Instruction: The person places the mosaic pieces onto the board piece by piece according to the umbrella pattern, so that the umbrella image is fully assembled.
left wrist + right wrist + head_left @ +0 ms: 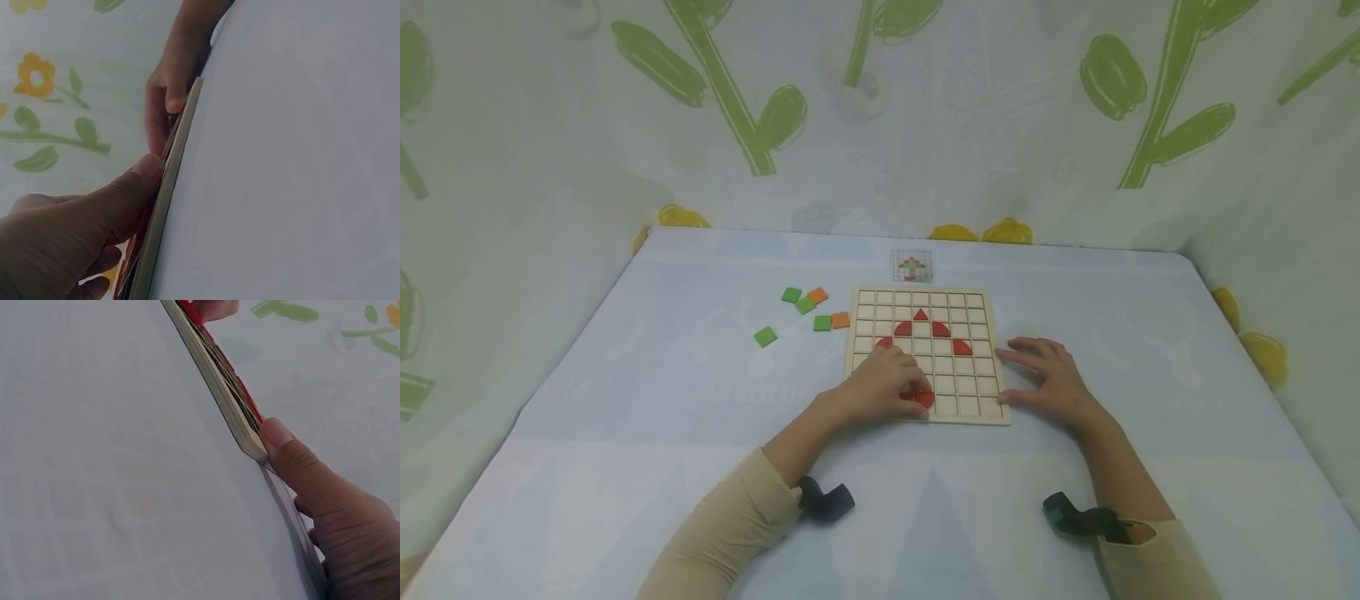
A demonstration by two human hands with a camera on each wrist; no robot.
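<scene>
A square wooden grid board (968,385) lies on the table. My left hand (882,385) is over its lower left part, fingers bent down and thumb near the front edge, around a red tile (909,397) that they partly hide. Beside that tile is a red rounded tile (926,401). Higher on the grid sit a red triangle (921,315) and several red quarter-circle tiles (941,330). My right hand (1054,385) has its fingers spread, with fingertips and thumb touching the board's right edge. The right wrist view shows that thumb (300,459) against the board's corner.
Left of the board lie several loose green tiles (765,337) and orange tiles (840,320). Behind it is a small card (912,266) printed with a grid picture. A leaf-patterned cloth (985,125) stands upright along the table's back edge.
</scene>
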